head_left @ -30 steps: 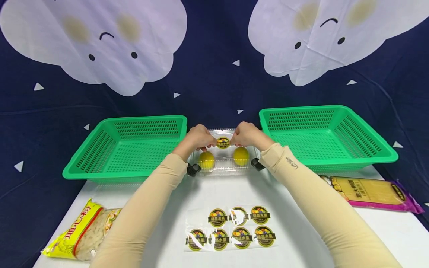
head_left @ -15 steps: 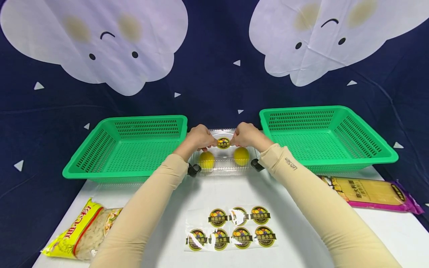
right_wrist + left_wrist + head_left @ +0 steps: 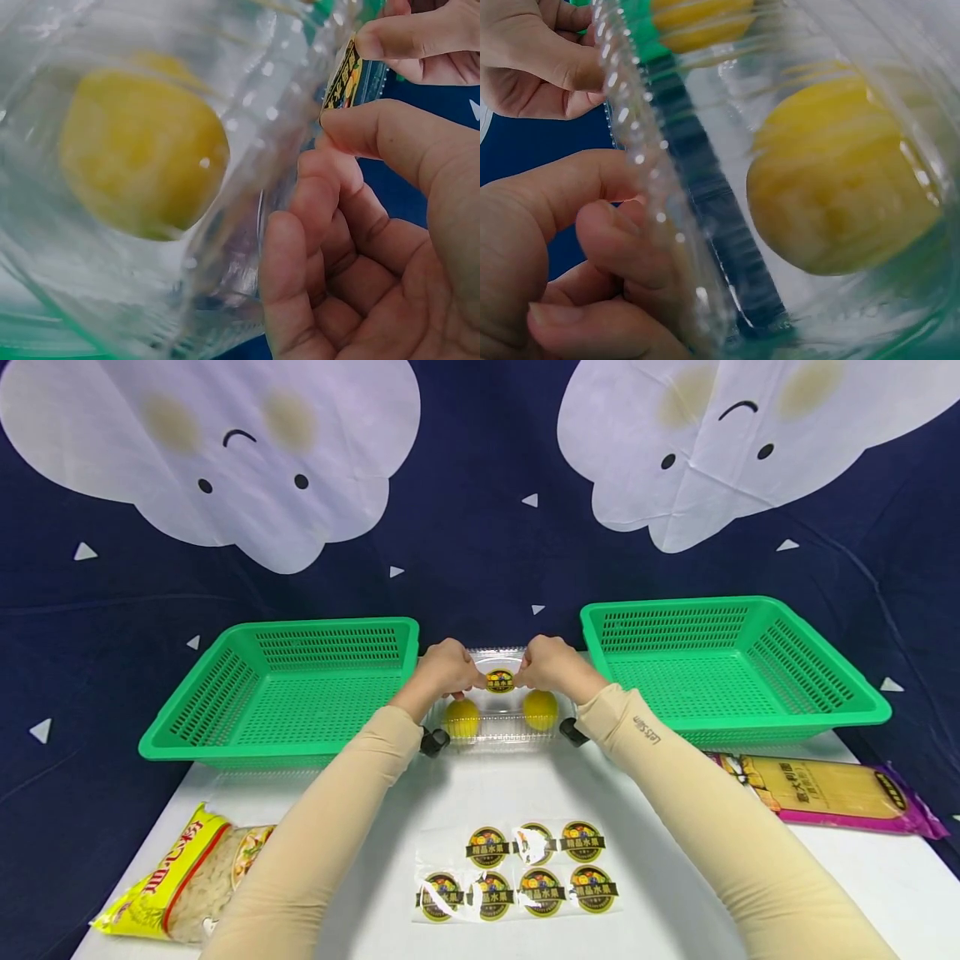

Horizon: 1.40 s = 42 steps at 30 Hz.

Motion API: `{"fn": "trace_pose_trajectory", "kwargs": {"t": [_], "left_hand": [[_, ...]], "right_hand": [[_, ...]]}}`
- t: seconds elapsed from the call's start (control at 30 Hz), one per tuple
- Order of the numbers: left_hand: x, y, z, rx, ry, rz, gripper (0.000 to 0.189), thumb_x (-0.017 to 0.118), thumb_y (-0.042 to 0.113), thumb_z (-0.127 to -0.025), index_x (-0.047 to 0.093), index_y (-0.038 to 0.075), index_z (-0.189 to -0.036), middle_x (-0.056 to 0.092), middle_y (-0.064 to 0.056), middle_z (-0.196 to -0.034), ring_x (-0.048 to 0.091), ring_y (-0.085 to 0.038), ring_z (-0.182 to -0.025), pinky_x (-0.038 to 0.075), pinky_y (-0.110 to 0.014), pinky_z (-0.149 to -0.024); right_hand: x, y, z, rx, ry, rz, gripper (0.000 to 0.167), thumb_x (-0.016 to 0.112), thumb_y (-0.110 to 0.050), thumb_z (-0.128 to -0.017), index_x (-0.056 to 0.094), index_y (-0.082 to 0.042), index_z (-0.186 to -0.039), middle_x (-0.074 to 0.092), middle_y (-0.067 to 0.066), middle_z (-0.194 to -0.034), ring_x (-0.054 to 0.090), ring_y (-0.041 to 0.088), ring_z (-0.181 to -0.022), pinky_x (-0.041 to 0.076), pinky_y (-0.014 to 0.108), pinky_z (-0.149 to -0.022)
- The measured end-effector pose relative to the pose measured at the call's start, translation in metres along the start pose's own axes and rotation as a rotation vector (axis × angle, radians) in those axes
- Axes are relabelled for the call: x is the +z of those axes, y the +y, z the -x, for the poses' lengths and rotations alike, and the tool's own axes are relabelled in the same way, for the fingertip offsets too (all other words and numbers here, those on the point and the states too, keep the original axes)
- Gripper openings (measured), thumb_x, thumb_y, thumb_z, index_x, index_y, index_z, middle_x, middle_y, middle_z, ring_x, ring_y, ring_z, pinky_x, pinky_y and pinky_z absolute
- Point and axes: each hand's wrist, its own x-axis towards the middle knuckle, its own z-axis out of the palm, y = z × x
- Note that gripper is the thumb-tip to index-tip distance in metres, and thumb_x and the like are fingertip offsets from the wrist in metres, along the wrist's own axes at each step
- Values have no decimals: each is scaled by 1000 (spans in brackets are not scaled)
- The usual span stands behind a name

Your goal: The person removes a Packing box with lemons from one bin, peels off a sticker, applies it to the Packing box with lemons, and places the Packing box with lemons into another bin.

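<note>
While your left hand [image 3: 452, 668] and right hand [image 3: 553, 662] pinch opposite ends of the sticker [image 3: 499, 681], it spans the gap between them, printed face toward you, over the far part of the box [image 3: 501, 727]. Whether its back touches the plastic you cannot tell here, since thumbs and ridged rim hide the contact; the lower fingers of both hands curl close by that rim. Should one hand let go ahead of the other, the sticker would likely swing askew or cling to a fingertip, its glue presumably gripping skin as readily as plastic. An uneven pull could wrinkle it, and if it lands on the ridges rather than a smooth face, an edge may lift. Press too hard and you might dent the thin box or slide it along the table [image 3: 487, 789]. Inside the box, toward your side, sit the left fruit [image 3: 462, 718] and the right fruit [image 3: 540, 711], which could roll if it tips. Left of the box stands one green basket [image 3: 247, 751], right of it another basket [image 3: 780, 722], so a wide forearm swing might knock either. On your side of the box lies the sheet [image 3: 442, 843] of stickers, with a noodle bag [image 3: 187, 885] farther left and a pasta bag [image 3: 832, 787] farther right.
</note>
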Motion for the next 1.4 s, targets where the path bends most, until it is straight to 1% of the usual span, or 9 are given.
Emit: {"fn": "trace_pose_trajectory", "kwargs": {"t": [0.13,0.23,0.33,0.47,0.6,0.9,1.1,1.2,1.4], "left_hand": [[1,-2,0,25,24,40,19,82,22,-95,78,5,-87,76,-11,-94,66,-14,-60,45,-25,-50],[4,-3,1,65,58,59,15,82,17,-94,72,11,-84,74,-8,-95,65,-14,-58,46,-25,-52],[6,-3,3,114,92,41,7,82,13,-92,76,16,-91,76,-9,-107,65,-14,-58,48,-26,-57],[8,-2,6,143,122,-17,5,82,16,-94,83,18,-98,77,-9,-125,66,-15,-65,52,-26,-61],[8,-1,10,142,148,-83,3,82,19,-95,86,20,-95,78,-7,-124,68,-19,-77,52,-28,-63],[8,-3,17,212,135,-169,7,81,17,-97,87,16,-100,80,-8,-122,73,-25,-95,59,-33,-72],[6,-4,20,246,94,-181,12,81,14,-96,86,12,-107,79,-7,-127,73,-29,-108,64,-38,-85],[5,-6,21,268,76,-198,13,81,14,-97,86,12,-108,80,-7,-124,73,-29,-111,64,-39,-91],[3,-15,22,313,70,-150,8,80,13,-97,87,10,-102,83,-5,-106,72,-25,-99,62,-37,-87]], "right_hand": [[1,-1,1,-18,25,1,15,77,-19,-92,70,-10,-83,61,3,-83,57,21,-75,44,28,-63],[3,-1,2,-71,41,2,14,77,-16,-93,64,-13,-87,59,5,-85,55,23,-76,42,30,-63],[5,-1,5,-132,48,19,9,76,-13,-95,69,-13,-100,65,8,-90,57,25,-78,44,30,-64],[6,0,8,-196,63,62,21,76,-12,-97,79,-14,-118,77,12,-106,62,24,-80,50,30,-67],[7,0,9,-237,76,103,25,77,-12,-97,83,-13,-122,81,12,-115,68,24,-85,56,32,-73],[8,7,16,-347,91,184,25,76,-6,-95,84,-8,-119,82,9,-108,64,21,-83,55,32,-74],[9,9,27,-432,107,265,36,68,5,-90,84,-12,-118,82,7,-119,76,28,-109,64,44,-92],[11,8,33,-485,128,344,42,67,7,-88,84,-15,-119,82,9,-114,75,30,-106,64,42,-87],[17,5,43,-527,153,435,44,69,5,-88,83,-19,-123,77,13,-102,63,22,-74,56,34,-60]]}}
